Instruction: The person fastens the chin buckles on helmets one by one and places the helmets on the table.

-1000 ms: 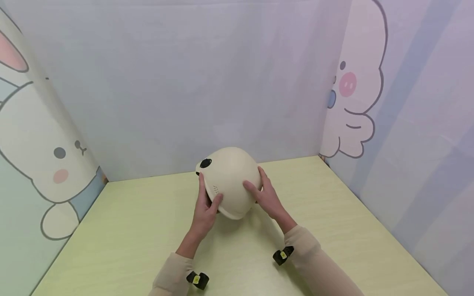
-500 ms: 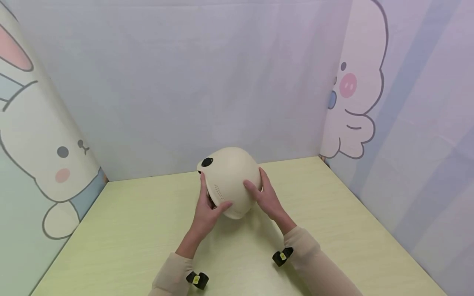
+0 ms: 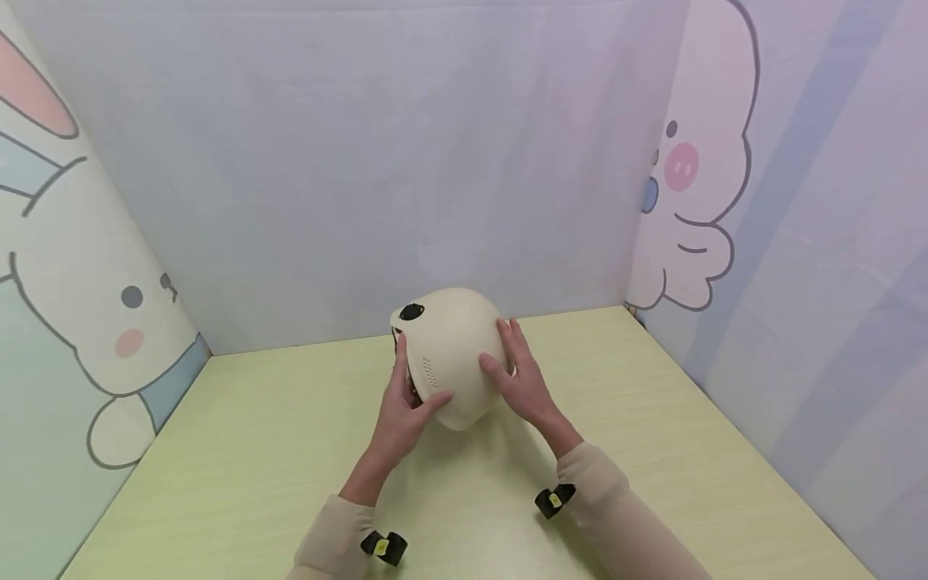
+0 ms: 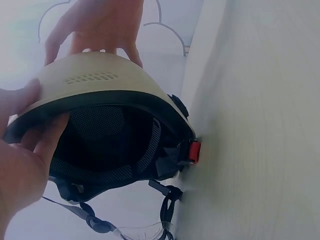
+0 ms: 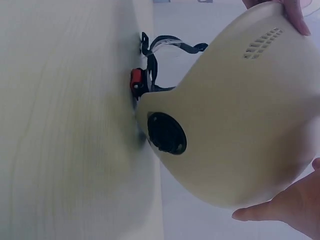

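A cream helmet [image 3: 460, 346] stands tilted near the back of the table, its opening facing left. My left hand [image 3: 401, 419] grips its rim, thumb outside on the shell, fingers reaching inside, as the left wrist view shows. On the shell's right side rests my right hand [image 3: 524, 383], fingers extended and apart. A black round fitting [image 5: 167, 133] sits low on the shell in the right wrist view. Inside, the dark padded lining [image 4: 100, 135] shows. Close to the tabletop is a red buckle [image 4: 194, 151], and a black chin strap [image 4: 97, 223] hangs loose.
The pale wooden table [image 3: 254, 451] spreads around the helmet. A plain curtain [image 3: 362, 161] hangs close behind it. Printed cartoon curtains stand at the left [image 3: 87, 306] and right [image 3: 819, 242]. Black wrist cameras [image 3: 384, 548] sit on both sleeves.
The helmet has turned slightly, its front end moving right and up. My left thumb has shifted along the rim. My right fingers have moved further onto the shell.
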{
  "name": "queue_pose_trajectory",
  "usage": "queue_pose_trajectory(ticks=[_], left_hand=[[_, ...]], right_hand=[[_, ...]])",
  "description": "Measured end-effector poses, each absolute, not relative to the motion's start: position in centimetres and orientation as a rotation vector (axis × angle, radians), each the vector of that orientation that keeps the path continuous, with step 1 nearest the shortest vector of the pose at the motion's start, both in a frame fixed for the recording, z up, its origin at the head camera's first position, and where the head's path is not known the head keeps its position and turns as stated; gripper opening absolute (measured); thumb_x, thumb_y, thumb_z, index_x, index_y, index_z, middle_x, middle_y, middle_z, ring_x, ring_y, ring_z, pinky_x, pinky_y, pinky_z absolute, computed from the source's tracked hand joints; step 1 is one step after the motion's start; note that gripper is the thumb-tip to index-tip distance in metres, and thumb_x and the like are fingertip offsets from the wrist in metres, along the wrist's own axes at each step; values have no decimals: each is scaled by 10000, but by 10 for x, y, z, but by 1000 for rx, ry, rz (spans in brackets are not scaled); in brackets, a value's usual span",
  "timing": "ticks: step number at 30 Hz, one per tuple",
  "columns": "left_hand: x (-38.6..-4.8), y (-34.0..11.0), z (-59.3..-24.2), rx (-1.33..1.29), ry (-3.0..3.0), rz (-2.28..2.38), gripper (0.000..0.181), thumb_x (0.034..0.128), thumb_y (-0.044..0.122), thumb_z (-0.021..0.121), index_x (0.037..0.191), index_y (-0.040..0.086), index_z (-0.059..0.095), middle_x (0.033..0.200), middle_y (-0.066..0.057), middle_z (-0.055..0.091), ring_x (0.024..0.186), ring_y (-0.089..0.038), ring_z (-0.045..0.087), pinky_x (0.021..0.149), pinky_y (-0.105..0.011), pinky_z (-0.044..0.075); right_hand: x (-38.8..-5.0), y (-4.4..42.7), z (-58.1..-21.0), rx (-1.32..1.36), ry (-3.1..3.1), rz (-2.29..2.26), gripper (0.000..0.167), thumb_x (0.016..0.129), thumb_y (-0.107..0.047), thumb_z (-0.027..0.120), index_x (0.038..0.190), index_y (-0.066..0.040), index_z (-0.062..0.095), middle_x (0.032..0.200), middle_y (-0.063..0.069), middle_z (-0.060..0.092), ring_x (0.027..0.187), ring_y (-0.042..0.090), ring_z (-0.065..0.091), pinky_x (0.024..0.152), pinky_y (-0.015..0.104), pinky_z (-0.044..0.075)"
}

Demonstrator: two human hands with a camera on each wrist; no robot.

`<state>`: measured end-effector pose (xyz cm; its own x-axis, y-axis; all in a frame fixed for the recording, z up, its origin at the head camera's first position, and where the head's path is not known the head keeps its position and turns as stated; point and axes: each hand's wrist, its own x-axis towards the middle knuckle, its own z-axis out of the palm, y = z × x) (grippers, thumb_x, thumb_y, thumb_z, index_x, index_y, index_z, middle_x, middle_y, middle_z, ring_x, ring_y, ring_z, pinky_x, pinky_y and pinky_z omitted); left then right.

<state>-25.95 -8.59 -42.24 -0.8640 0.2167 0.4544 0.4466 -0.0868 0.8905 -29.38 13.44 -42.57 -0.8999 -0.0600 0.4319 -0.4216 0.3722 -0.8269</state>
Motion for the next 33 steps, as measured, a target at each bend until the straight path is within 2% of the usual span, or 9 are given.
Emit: queue_pose_trajectory(ticks=[4,9,12,17,25,29,33], left_hand=[[-256,-87,-419,-733,-2040,-2041,1056,890,11,747,1614,329,48,1544,-136,387,1220,-352,576,902,-352,541],[-255,-87,-417,-807,-2092,-1965,986,920,31,717,1618,293,72,1427,-188,533,1169,-343,624,874,-357,554],[-256,-87,-417,-874,-2098,-1926,951,924,13,703,1620,241,97,1405,-197,550,1168,-339,624,875,-354,551],[-256,-87,-417,-868,-2127,-1862,853,924,47,714,1604,227,232,1405,-174,558,1147,-314,640,850,-311,556],[-255,-85,-417,-865,-2129,-1833,823,924,50,714,1596,222,270,1405,-177,549,1142,-314,640,853,-322,558],[-257,-84,-419,-877,-2113,-1842,804,927,37,705,1591,204,284,1410,-181,546,1129,-330,643,847,-334,561],[-257,-84,-419,-874,-2101,-1849,785,925,29,705,1583,186,307,1407,-173,552,1124,-326,646,847,-345,562]], right_hand=[[-295,135,-426,422,-2324,1549,795,941,-505,611,1602,-253,248,1668,8,96,1507,317,122,1113,656,221],[-295,135,-428,441,-2328,1650,856,926,-427,673,1613,-266,189,1670,0,66,1493,317,175,1061,627,353],[-295,135,-427,448,-2323,1685,871,928,-348,694,1617,-243,170,1672,21,45,1485,330,198,1027,606,407],[-294,135,-426,462,-2320,1688,865,932,-305,701,1616,-219,178,1670,51,38,1488,342,184,1016,607,416],[-294,135,-426,447,-2330,1623,858,909,-459,688,1605,-278,220,1666,25,104,1495,312,175,1053,624,361],[-294,135,-426,451,-2342,1580,874,903,-514,668,1607,-267,213,1662,35,137,1486,322,205,1081,636,316],[-294,135,-425,462,-2357,1552,878,906,-523,650,1609,-249,200,1656,42,169,1464,333,261,1078,624,332]])
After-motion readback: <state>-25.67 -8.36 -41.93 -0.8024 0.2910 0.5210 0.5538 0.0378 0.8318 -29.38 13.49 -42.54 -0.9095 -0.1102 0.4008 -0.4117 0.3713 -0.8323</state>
